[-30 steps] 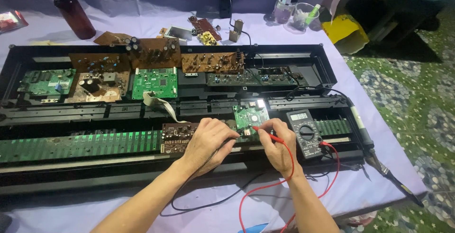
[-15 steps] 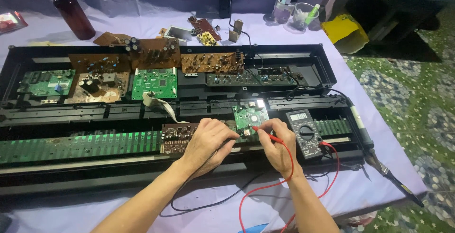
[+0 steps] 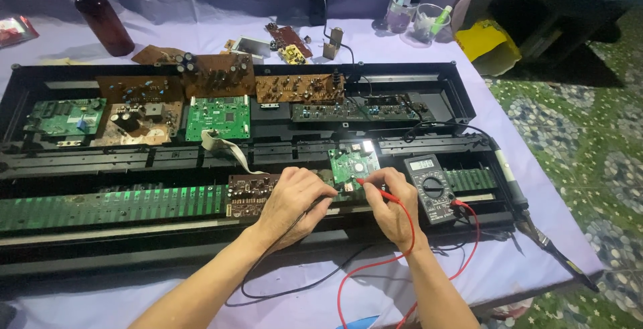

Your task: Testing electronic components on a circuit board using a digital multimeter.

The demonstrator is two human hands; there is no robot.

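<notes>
Nothing has shifted since a second ago: both my hands stay at the small green board, near centre on the open black case. My right hand pinches the red probe so its tip meets the board beside the meter. My left hand is curled, and I cannot tell what it grips.

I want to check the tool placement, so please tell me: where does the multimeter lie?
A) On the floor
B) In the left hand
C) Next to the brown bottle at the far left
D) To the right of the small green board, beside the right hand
D: the multimeter lies just right of the small green board, close to the right hand, which holds the red probe.
</notes>
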